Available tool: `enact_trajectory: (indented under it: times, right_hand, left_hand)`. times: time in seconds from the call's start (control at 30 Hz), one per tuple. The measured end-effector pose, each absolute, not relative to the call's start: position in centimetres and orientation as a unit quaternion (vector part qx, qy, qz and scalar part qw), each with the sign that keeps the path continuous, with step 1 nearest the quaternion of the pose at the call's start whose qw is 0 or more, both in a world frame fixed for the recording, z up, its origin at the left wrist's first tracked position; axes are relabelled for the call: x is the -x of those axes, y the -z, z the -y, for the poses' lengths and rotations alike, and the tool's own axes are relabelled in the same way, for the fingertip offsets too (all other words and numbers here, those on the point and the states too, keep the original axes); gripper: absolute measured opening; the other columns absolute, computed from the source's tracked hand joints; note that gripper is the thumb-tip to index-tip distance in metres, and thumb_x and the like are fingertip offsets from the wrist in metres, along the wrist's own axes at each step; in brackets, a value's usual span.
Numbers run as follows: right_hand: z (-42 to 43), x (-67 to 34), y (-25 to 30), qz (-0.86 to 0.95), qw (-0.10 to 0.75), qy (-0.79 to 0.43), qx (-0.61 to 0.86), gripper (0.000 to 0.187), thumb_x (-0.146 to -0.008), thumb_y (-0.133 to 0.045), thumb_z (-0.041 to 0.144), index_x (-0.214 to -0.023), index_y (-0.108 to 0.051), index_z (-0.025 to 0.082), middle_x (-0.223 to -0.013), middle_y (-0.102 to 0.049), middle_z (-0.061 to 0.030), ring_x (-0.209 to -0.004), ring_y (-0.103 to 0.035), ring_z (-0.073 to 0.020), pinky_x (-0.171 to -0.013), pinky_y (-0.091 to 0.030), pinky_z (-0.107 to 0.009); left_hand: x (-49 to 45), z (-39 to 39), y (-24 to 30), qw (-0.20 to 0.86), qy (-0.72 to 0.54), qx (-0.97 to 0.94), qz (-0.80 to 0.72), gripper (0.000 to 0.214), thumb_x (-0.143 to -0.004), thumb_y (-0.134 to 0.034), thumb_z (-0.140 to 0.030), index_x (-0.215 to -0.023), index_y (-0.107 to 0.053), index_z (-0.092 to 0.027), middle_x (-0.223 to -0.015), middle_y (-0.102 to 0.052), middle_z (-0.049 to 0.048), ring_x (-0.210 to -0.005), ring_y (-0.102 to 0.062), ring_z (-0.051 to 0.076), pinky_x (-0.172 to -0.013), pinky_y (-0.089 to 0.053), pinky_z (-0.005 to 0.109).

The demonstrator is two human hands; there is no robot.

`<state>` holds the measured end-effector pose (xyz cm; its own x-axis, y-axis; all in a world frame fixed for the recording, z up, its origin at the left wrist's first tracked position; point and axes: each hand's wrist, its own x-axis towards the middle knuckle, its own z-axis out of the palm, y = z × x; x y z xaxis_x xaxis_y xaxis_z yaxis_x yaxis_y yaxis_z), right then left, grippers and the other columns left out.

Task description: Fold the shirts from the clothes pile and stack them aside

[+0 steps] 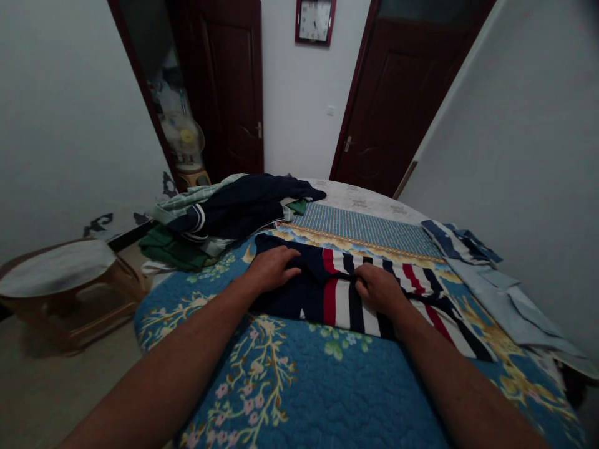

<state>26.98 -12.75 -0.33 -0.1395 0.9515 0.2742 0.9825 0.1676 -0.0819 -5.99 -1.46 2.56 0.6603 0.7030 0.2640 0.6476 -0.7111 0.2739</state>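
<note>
A navy garment with red, white and navy stripes [344,305], which looks like a shirt, lies folded lengthwise across the quilted cloth. My left hand [274,268] rests on its plain navy end, thumb and fingers apart. On the striped part, my right hand [378,288] has its fingers closed on the fabric along the raised fold. Part of the stripes is hidden beneath my right hand and forearm.
The round table carries a blue floral quilt [327,374]. A heap of dark clothes [243,206] lies at the far left. On the right are a folded blue-and-white garment [461,242] and light blue clothing [515,302]. A stool [60,268] stands left.
</note>
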Motion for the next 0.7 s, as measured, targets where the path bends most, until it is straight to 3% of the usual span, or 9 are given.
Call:
enact_trajectory:
  times: [0.1,0.2,0.43,0.57,0.7]
  right_hand:
    - [12.8,-27.2,0.6,0.759,0.135,0.049,0.635,0.022,-0.093,-0.053,0.019,-0.105,-0.071,0.019,-0.099,-0.070,-0.0077,-0.091,-0.066,-0.0217,-0.083,-0.045,-0.031]
    - [13.1,-27.5,0.8,0.781,0.142,0.032,0.608,0.022,-0.091,-0.052,0.019,-0.102,-0.071,0.019,-0.099,-0.070,-0.0083,-0.094,-0.066,-0.0227,-0.085,-0.047,-0.032]
    - [13.0,-28.0,1.3,0.762,0.205,-0.017,0.614,0.029,-0.102,-0.046,0.034,-0.096,-0.072,0.023,-0.091,-0.075,-0.0076,-0.086,-0.069,-0.0239,-0.082,-0.050,-0.035]
    - [12.5,-27.8,1.9,0.673,0.192,0.038,0.713,0.030,-0.105,-0.047,0.033,-0.114,-0.073,0.022,-0.098,-0.080,-0.0090,-0.087,-0.074,-0.0249,-0.082,-0.050,-0.035]
    - [12.3,-27.4,2.0,0.660,0.155,0.055,0.733,0.025,-0.104,-0.054,0.033,-0.115,-0.074,0.023,-0.098,-0.082,-0.0067,-0.093,-0.076,-0.0240,-0.084,-0.050,-0.033]
  left_hand:
    - [4.9,2.7,-2.4,0.044,-0.097,-0.927,-0.361,0.034,-0.094,-0.072,-0.042,-0.124,-0.075,-0.026,-0.117,-0.076,0.0110,-0.113,-0.070,0.033,-0.092,-0.056,0.043]
    - [4.5,3.3,-2.8,0.040,-0.060,-0.934,-0.350,0.022,-0.099,-0.060,-0.030,-0.109,-0.078,-0.028,-0.110,-0.077,0.0091,-0.105,-0.073,0.029,-0.084,-0.056,0.039]
    - [5.7,2.5,-3.4,0.085,-0.116,-0.906,-0.397,0.028,-0.105,-0.050,-0.032,-0.106,-0.078,-0.026,-0.099,-0.080,0.0089,-0.096,-0.075,0.028,-0.082,-0.055,0.038]
    - [4.8,0.9,-3.6,0.093,-0.188,-0.880,-0.425,0.025,-0.104,-0.052,-0.028,-0.114,-0.075,-0.024,-0.114,-0.080,0.0096,-0.108,-0.073,0.028,-0.090,-0.055,0.038]
    - [2.3,-0.5,-3.8,0.091,-0.167,-0.886,-0.424,0.035,-0.104,-0.057,-0.041,-0.131,-0.068,-0.022,-0.132,-0.074,0.0157,-0.119,-0.070,0.033,-0.097,-0.055,0.043]
